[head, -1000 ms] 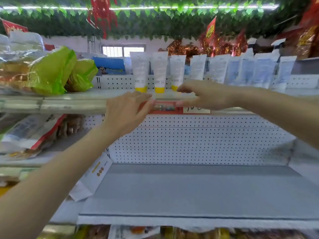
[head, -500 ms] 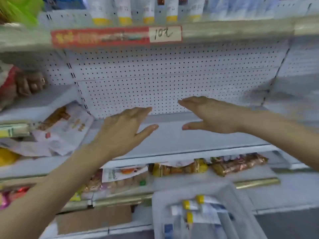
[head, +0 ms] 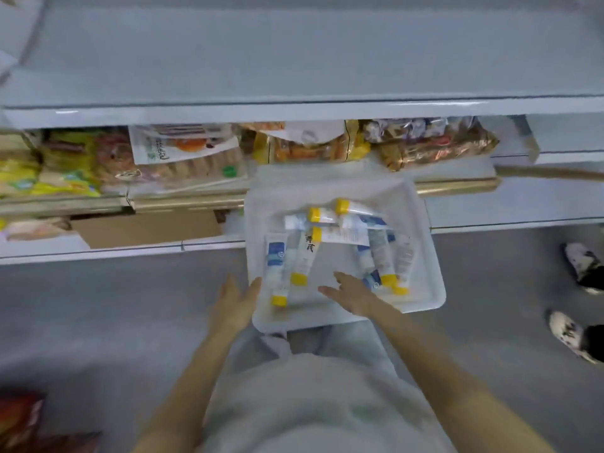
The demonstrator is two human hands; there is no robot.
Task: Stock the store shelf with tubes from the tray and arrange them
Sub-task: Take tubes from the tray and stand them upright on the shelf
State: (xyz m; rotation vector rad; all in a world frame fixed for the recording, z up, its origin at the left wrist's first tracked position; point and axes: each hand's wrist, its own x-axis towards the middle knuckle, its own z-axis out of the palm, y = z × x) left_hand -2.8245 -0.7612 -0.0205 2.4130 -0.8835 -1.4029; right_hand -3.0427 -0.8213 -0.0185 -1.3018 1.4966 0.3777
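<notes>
Both grips are released and hold nothing. The left grip [head: 233, 308] hangs with straight fingers at the near-left rim of the tray [head: 421, 307]. The right grip [head: 351, 294] is spread above the tray's floor, just beside the right-hand bunch of tubes [head: 380, 253]; blur hides whether a fingertip touches one.

The tubes lie loose in the white tray, crossed over one another, some yellow caps toward the person and some away. They look light and soft-walled with smooth skins, so they would likely slide on each other and dent if squeezed mid-body. The firmer shoulder just behind the cap seems the best place to pinch. The blue-labelled tube [head: 276, 269] at the left lies mostly free of the heap and could probably be lifted alone.

What carries the tray is hidden. Beyond it a lower shelf holds snack packets [head: 183, 158], and the grey shelf board [head: 294, 53] runs above. A pair of patterned shoes [head: 581, 266] stands on the floor [head: 98, 305] at the right.
</notes>
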